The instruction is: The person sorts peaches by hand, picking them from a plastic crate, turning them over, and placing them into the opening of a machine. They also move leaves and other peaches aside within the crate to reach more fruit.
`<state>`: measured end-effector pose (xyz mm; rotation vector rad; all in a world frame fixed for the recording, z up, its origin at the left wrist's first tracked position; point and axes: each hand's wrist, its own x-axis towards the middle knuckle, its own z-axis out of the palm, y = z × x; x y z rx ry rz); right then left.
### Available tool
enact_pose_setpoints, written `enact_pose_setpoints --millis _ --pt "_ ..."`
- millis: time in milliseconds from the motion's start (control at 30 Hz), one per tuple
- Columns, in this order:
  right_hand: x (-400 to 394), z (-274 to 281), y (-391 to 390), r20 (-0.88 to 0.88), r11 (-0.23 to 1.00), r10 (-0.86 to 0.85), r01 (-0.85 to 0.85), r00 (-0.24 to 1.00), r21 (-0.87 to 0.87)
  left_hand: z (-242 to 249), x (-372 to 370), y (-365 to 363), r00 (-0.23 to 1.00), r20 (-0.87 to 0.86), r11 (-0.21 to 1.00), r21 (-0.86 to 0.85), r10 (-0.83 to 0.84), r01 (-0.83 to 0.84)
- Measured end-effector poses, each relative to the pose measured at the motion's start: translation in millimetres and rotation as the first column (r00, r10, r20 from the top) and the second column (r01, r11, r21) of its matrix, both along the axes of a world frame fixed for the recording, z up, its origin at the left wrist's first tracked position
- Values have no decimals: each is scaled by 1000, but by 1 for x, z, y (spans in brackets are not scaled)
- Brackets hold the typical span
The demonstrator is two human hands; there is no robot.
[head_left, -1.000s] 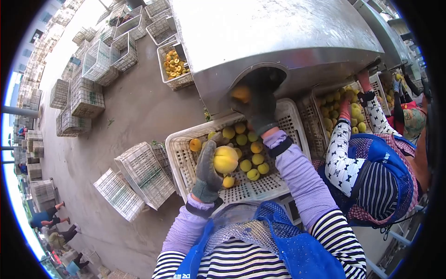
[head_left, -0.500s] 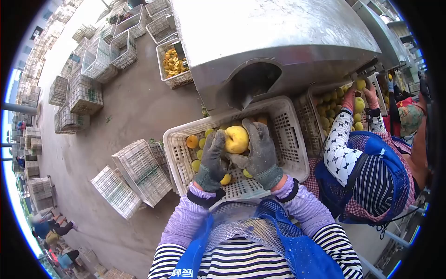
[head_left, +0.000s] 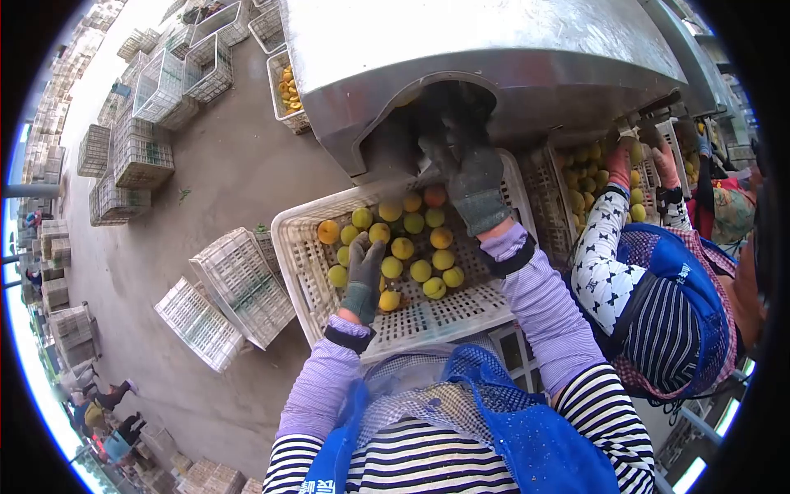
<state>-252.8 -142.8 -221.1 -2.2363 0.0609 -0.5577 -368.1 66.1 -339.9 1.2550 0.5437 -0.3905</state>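
A white plastic crate (head_left: 290, 276) holds several yellow and green peaches (head_left: 420, 270). My left hand (head_left: 364, 272), in a grey glove, is down in the crate's left part, its fingers closed against a yellow peach (head_left: 379, 233). My right hand (head_left: 476, 169), gloved alike, reaches into the dark opening (head_left: 395, 144) of a metal machine (head_left: 527, 107) beyond the crate. Shadow and blur obscure its fingers, and I cannot make out anything in them.
To the right, a co-worker (head_left: 658, 305) handles fruit over another peach-filled crate (head_left: 559, 193). Stacked white crates (head_left: 239, 284) stand on the floor at left. A crate of orange fruit pieces (head_left: 290, 90) sits beside the machine.
Both hands held a large yellow peach over the crate; now they are apart. My right hand has moved up into the machine opening, while my left has lowered among the peaches. The large peach is out of sight.
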Motion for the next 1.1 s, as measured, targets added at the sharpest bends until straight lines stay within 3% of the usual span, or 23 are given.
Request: enact_pose_setpoints --millis 33,100,133,167,267,300,367,600,867,933,1000,1033,1100 --pt "-14 -34 -23 135 961 91 -51 987 -271 -57 -1 2 994 45 970 229 -96 83" --pt "-47 -100 -46 -302 942 -122 15 945 -335 -95 8 -8 941 22 781 564 -337 267" --pt "-61 -134 -61 -439 941 -133 -26 888 -337 -108 16 -16 893 -18 629 703 -449 331" --pt "-70 -166 -74 -563 941 -145 -63 814 -334 -116 27 -27 830 -25 522 766 -558 374" --pt "-76 -252 -89 -657 950 -202 -17 727 -311 -147 55 -74 817 -124 265 909 -564 322" --pt "-77 -284 -91 -601 969 -192 52 776 -242 -154 67 -88 867 -118 297 910 -484 289" --pt "-76 -332 -92 -471 983 -185 165 862 -84 -167 84 -119 877 -228 361 846 -423 394" --pt "-63 -350 -101 -594 981 -80 168 800 93 -180 75 -175 800 -448 -51 882 -399 468" --pt "-71 -331 -109 -681 954 15 194 732 230 -181 85 -134 745 -544 -269 839 -387 473" --pt "-61 -305 -98 -640 910 77 209 764 359 -176 91 -126 755 -530 -259 848 -386 463" --pt "-55 -267 -80 -580 825 148 223 801 519 -169 85 -114 818 -412 -92 907 -401 412" --pt "-55 -242 -68 -549 772 185 225 815 594 -173 74 -100 882 -244 133 938 -404 320" --pt "-65 -191 -41 -486 716 236 188 842 672 -174 51 -72 945 104 551 830 -311 90"
